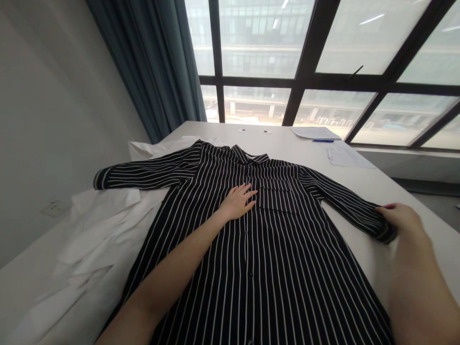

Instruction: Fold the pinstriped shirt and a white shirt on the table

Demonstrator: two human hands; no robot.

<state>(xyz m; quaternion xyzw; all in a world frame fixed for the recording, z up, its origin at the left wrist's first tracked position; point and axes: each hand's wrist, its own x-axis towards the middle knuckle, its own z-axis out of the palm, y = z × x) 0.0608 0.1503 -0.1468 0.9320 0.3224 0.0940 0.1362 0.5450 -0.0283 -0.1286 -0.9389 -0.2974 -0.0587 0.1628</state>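
A black shirt with white stripes (273, 258) lies spread out, front side up, its collar toward the far end of the table. My left hand (236, 201) rests flat on the chest of the shirt, fingers spread, beside the pocket. At the right, my right hand (406, 220) pinches the cuff end of one sleeve (348, 206), which is stretched out to the side. The other sleeve (151, 171) extends to the left over white fabric. The lower hem is out of view.
Crumpled white fabric (97, 244) lies along the left side of the white table (223, 132). Papers (316, 132) and a blue pen (322, 141) are at the far right. Two small holes show at the far edge. A blue curtain (154, 62) and windows stand behind.
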